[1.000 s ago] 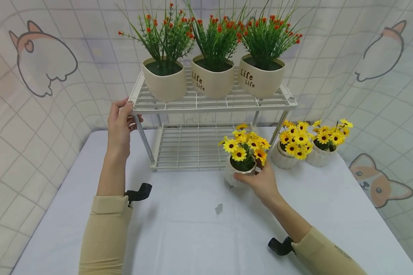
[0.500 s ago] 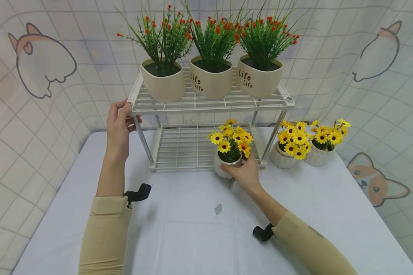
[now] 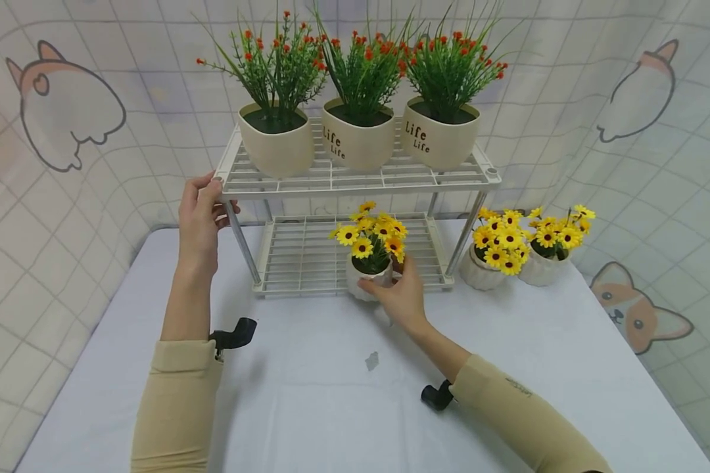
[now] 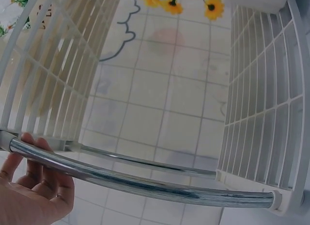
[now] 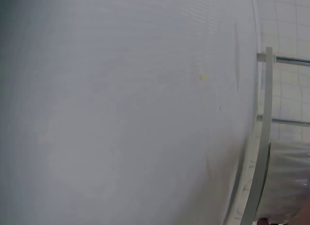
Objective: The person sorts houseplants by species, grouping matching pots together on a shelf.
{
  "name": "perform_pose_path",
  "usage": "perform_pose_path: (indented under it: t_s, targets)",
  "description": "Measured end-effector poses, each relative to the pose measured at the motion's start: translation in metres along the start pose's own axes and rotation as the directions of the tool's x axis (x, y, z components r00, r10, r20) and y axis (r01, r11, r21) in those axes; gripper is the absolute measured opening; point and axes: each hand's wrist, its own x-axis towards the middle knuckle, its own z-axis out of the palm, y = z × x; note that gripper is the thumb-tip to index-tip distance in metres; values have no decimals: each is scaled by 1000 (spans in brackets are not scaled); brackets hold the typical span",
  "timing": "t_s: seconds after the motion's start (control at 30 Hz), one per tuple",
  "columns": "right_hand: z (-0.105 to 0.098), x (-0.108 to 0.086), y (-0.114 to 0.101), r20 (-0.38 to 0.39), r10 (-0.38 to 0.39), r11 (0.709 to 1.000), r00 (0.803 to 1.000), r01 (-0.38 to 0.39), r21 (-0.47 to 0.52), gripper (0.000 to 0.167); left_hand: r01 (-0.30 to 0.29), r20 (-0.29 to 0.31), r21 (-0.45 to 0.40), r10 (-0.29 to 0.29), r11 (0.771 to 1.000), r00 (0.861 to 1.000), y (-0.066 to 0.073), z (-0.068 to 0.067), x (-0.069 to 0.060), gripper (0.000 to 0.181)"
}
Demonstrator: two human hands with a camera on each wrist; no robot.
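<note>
"Yellow-flowered pot [image 3: 359, 276] first: where did we have it?"

"At the near edge of the lower shelf [image 3: 307, 253], about midway along and roughly upright. Our right hand [image 3: 401, 295] gripped it from the right, thumb on the near side. Whether its base bore on the wires, we could not tell; in the right wrist view a rail [image 5: 263, 152] hid it."

"And our left hand [image 3: 198, 220]?"

"It held the near left post [image 4: 140, 181] just under the upper shelf [image 3: 361, 192], fingers curled against the metal. We judged that hold worth having: the rack [image 3: 466, 233] might have skidded if the pot caught."

"What did setting the pot well call for?"

"A level base, we thought, kept clear of the near rail, and a straight run toward the far side. Lifting too high risked brushing the blooms [image 3: 363, 240] against the upper shelf."

"Did our grip suit that?"

"Fairly well. Our fingers were on the pot wall but close to the rightmost blooms, so we reckoned on a gentle release and a low withdrawal."

"Anything else to mind?"

"Three red-flowered pots [image 3: 357, 144] stood on the upper shelf, where any jolt would have reached them. Two other yellow-flowered pots [image 3: 484, 270] stood on the bench [image 3: 331, 407], right of the rack."
</note>
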Motion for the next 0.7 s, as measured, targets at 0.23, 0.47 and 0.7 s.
perform_pose_path:
  t_s: [0.23, 0.47, 0.7]
  targets:
    - [18, 3, -9, 26, 2, 1000, 1000, -2, 10, 82, -12, 2, 0, 12, 1000, 1000, 0, 0, -2, 34]
    - [36, 7, -14, 26, -22, 1000, 999, 22, 20, 74, -10, -4, -6, 10, 1000, 1000, 1, 2, -1, 33]
    - [58, 11, -23, 51, -47, 999, 998, 46, 24, 74, -2, -13, -35, 2, 999, 1000, 0, 1, 0, 33]
